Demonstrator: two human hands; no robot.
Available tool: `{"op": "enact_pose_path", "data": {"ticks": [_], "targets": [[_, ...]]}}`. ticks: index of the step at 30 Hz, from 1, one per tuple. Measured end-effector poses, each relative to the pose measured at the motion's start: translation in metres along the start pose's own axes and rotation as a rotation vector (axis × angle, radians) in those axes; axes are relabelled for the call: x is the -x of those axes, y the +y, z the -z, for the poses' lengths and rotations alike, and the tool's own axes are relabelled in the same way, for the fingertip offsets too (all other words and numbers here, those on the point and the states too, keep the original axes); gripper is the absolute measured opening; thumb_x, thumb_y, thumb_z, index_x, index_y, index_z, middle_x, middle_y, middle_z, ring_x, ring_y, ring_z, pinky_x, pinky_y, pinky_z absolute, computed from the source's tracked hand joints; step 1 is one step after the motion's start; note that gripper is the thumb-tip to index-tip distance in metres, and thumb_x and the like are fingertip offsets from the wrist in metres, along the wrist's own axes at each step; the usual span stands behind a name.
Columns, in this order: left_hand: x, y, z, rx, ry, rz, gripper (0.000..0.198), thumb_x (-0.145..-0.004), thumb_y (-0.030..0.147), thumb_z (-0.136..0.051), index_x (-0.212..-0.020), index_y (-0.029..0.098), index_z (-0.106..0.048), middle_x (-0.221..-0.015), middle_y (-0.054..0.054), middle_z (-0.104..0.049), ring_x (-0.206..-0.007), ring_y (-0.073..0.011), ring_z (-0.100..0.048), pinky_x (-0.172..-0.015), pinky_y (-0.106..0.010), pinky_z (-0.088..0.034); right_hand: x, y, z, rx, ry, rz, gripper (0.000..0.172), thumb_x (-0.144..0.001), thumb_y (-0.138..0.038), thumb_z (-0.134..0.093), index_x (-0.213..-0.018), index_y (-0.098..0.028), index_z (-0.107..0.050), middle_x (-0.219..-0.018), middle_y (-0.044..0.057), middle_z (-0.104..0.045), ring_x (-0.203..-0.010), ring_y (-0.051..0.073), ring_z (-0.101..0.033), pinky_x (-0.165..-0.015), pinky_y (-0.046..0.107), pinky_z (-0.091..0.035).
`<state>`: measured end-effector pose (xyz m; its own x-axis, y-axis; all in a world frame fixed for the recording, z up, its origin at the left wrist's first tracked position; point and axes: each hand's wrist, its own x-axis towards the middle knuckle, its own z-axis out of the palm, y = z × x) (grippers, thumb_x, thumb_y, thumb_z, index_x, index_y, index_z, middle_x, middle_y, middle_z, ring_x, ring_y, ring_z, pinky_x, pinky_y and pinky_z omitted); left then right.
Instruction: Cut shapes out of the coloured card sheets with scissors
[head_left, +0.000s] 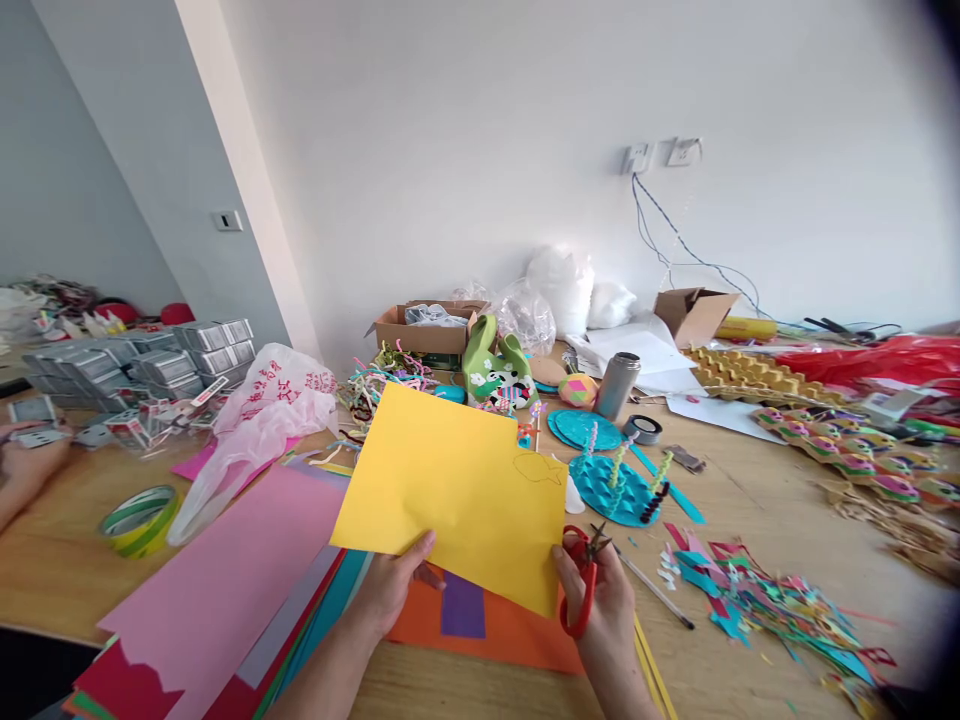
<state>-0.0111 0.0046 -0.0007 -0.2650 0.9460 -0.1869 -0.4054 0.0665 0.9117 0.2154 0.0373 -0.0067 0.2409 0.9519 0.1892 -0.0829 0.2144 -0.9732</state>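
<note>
A sheet of yellow paper [450,480] is held up in front of me, tilted, with a small fish outline drawn near its upper right corner. My left hand [394,585] pinches its lower edge, thumb on top. In my right hand [604,610] are red-handled scissors [581,590], blades pointing up and slightly parted; the thumb of that hand also touches the paper's right edge. Beneath the yellow sheet lie orange paper [517,640] and a purple piece [463,605]. To the left is a stack of coloured paper, with a pink sheet [232,540] on top.
Right of my hands lie a pen [652,588], paper scraps [772,600] and a blue plate [600,490] with upright pipe cleaners. A metal bottle [619,385] stands behind. Tape [142,520] and a plastic bag [255,430] are left. Another person's hand [30,460] shows at far left.
</note>
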Motion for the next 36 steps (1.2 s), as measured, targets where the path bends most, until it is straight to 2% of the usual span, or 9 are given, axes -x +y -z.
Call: {"op": "enact_pose_path", "data": {"ticks": [3, 6, 9, 12, 16, 21, 25, 28, 36], "targets": [[0.000, 0.002, -0.001, 0.026, 0.015, 0.004, 0.045, -0.058, 0.033, -0.087, -0.098, 0.021, -0.071, -0.106, -0.007, -0.074, -0.079, -0.0254, -0.070, -0.047, -0.030, -0.054, 0.000, 0.001, 0.001, 0.011, -0.023, -0.007, 0.034, -0.072, -0.049, -0.072, -0.081, -0.021, -0.056, -0.079, 0.002, -0.059, -0.069, 0.018, -0.056, -0.062, 0.027, -0.048], [-0.001, 0.005, -0.001, 0.099, 0.000, 0.001, 0.043, -0.061, 0.036, -0.085, -0.098, 0.019, -0.070, -0.101, -0.007, -0.076, -0.076, -0.0249, -0.072, -0.048, -0.029, -0.055, 0.005, 0.001, -0.002, 0.000, -0.087, -0.013, 0.033, -0.076, -0.049, -0.070, -0.083, -0.021, -0.055, -0.081, 0.003, -0.059, -0.068, 0.017, -0.055, -0.059, 0.026, -0.046], [-0.001, 0.007, -0.001, 0.251, 0.008, -0.040, 0.047, -0.067, 0.036, -0.082, -0.110, 0.022, -0.067, -0.111, -0.007, -0.074, -0.094, -0.0266, -0.071, -0.066, -0.032, -0.060, 0.015, 0.003, -0.012, -0.012, -0.116, -0.006, 0.032, -0.078, -0.049, -0.069, -0.081, -0.021, -0.053, -0.079, 0.002, -0.058, -0.068, 0.017, -0.055, -0.059, 0.026, -0.046], [-0.001, 0.007, -0.001, 0.338, 0.023, -0.030, 0.053, -0.066, 0.028, -0.083, -0.116, 0.025, -0.066, -0.119, -0.006, -0.071, -0.114, -0.0290, -0.064, -0.089, -0.038, -0.056, 0.026, 0.007, -0.024, 0.037, -0.184, 0.047, 0.031, -0.080, -0.048, -0.068, -0.077, -0.022, -0.051, -0.075, 0.001, -0.055, -0.066, 0.016, -0.052, -0.059, 0.026, -0.046], [-0.005, 0.010, 0.004, 0.343, 0.037, -0.063, 0.060, -0.061, 0.022, -0.086, -0.118, 0.021, -0.066, -0.120, -0.010, -0.071, -0.123, -0.0327, -0.057, -0.099, -0.044, -0.050, 0.031, 0.006, -0.027, 0.137, -0.283, 0.127, 0.029, -0.082, -0.046, -0.066, -0.074, -0.022, -0.052, -0.073, 0.002, -0.057, -0.068, 0.018, -0.054, -0.064, 0.029, -0.047], [-0.009, 0.026, 0.016, 0.338, 0.060, -0.179, 0.061, -0.064, 0.020, -0.084, -0.122, 0.020, -0.064, -0.123, -0.010, -0.069, -0.125, -0.0321, -0.055, -0.099, -0.044, -0.050, 0.002, -0.020, -0.008, 0.249, -0.437, 0.067, 0.030, -0.078, -0.047, -0.071, -0.079, -0.021, -0.057, -0.080, 0.004, -0.065, -0.077, 0.021, -0.061, -0.071, 0.031, -0.049], [-0.010, 0.032, 0.021, 0.301, 0.065, -0.180, 0.054, -0.065, 0.022, -0.084, -0.116, 0.019, -0.067, -0.118, -0.009, -0.072, -0.119, -0.0315, -0.060, -0.095, -0.041, -0.053, -0.038, -0.044, 0.006, 0.272, -0.521, 0.043, 0.038, -0.075, -0.057, -0.069, -0.076, -0.021, -0.057, -0.077, 0.005, -0.064, -0.074, 0.022, -0.061, -0.065, 0.030, -0.049], [-0.011, 0.031, 0.025, 0.322, 0.071, -0.169, 0.050, -0.066, 0.020, -0.083, -0.114, 0.019, -0.068, -0.118, -0.009, -0.072, -0.119, -0.0295, -0.061, -0.093, -0.037, -0.054, -0.054, -0.046, 0.009, 0.314, -0.602, 0.028, 0.039, -0.076, -0.057, -0.068, -0.072, -0.021, -0.057, -0.070, 0.004, -0.062, -0.070, 0.021, -0.059, -0.062, 0.030, -0.048], [-0.013, 0.029, 0.027, 0.386, 0.085, -0.131, 0.050, -0.069, 0.014, -0.078, -0.117, 0.021, -0.066, -0.120, -0.009, -0.071, -0.116, -0.0289, -0.063, -0.086, -0.037, -0.057, -0.030, -0.026, 0.006, 0.416, -0.881, -0.141, 0.040, -0.077, -0.050, -0.071, -0.066, -0.021, -0.046, -0.055, -0.003, -0.053, -0.053, 0.016, -0.053, -0.050, 0.025, -0.039]]}}
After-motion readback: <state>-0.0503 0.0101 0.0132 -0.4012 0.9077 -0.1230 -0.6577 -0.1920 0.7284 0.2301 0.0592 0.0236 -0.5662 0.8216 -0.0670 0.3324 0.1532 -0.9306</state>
